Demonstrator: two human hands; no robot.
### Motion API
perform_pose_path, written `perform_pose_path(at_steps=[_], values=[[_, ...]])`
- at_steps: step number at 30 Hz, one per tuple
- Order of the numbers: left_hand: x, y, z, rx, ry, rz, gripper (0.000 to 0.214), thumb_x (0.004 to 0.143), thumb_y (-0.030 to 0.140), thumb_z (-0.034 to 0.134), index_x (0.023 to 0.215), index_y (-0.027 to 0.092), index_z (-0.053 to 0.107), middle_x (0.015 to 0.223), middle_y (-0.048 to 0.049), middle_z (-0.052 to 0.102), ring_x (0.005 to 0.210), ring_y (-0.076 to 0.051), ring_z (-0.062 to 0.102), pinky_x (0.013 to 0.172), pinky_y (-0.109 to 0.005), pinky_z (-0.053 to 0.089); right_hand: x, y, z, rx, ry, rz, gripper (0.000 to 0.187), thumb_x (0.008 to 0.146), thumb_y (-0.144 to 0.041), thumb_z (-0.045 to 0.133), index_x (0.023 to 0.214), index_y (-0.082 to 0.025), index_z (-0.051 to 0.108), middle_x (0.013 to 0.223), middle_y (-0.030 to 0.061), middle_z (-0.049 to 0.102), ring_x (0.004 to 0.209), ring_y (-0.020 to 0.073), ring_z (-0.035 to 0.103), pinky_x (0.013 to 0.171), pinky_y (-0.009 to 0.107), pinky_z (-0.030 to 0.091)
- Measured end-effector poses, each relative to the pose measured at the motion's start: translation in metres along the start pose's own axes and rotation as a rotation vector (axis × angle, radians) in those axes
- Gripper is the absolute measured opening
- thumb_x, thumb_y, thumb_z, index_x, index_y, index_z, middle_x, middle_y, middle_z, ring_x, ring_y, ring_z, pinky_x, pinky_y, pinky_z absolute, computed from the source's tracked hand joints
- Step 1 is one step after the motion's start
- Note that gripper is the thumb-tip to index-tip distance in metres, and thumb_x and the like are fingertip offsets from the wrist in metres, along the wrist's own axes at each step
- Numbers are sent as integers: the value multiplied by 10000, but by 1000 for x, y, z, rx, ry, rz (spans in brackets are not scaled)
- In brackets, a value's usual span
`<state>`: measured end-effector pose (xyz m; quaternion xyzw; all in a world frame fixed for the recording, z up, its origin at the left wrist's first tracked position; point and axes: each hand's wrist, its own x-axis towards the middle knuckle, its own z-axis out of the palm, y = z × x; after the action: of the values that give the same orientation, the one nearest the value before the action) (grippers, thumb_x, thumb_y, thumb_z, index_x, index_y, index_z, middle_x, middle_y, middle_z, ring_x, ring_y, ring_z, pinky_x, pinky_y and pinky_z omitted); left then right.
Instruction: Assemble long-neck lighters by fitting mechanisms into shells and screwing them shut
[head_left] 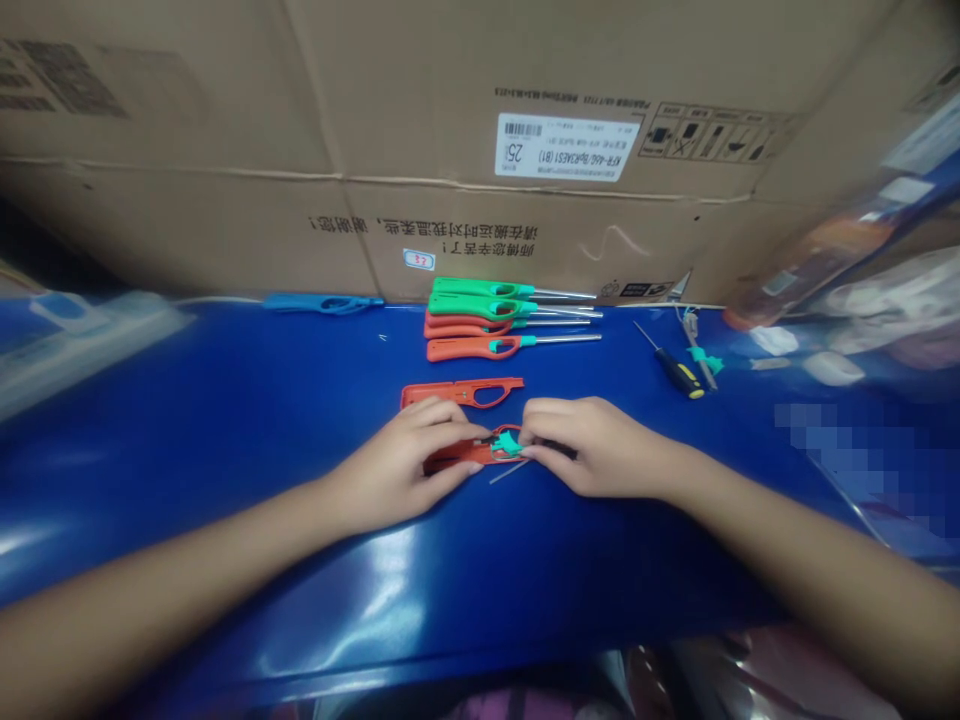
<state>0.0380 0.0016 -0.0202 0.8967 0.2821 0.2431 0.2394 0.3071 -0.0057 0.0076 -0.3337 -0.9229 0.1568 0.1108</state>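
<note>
Both my hands work at an orange lighter shell half (465, 453) lying on the blue table. My left hand (420, 460) grips its left end, thumb below and fingers above. A teal trigger piece (506, 443) sits in the shell between my hands. My right hand (574, 440) pinches the right side of this teal piece. A thin rod or tube (508, 473) sticks out just below it. Right behind lies another orange shell half (465, 392), its trigger loop to the right. My fingers hide parts of the held shell.
Several green and orange lighters (480, 348) with metal tubes lie stacked by the cardboard box (420, 130). A blue shell part (322, 303) is left of them. A screwdriver (679, 374), a loose lighter mechanism (701, 355) and a bottle (810, 265) are at right.
</note>
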Motion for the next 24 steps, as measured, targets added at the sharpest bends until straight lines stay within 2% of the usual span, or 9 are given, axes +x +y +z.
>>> perform_pose_path(at_steps=[9,14,24], values=[[2,3,0,-31,-47,-63,287,968,235,584,1245,189,647,1049,-72,610,1001,-205,586,908,-365,494,-1,0,10,-243,142,-170,247,1022,-246,440,879,-171,628,820,7,587,636,120,454,570,274,321],[2,3,1,-59,-40,-68,271,958,224,596,1223,194,646,1047,-63,610,990,-197,578,906,-351,488,-2,-2,8,-307,139,-187,262,1023,-236,445,873,-163,647,813,4,593,614,116,426,561,276,304],[1,2,2,-53,-49,-72,279,965,243,590,1237,203,640,1021,-53,599,957,-189,577,883,-343,484,-2,-3,8,-280,103,-137,273,1017,-221,441,904,-155,681,841,19,608,642,117,459,559,282,297]])
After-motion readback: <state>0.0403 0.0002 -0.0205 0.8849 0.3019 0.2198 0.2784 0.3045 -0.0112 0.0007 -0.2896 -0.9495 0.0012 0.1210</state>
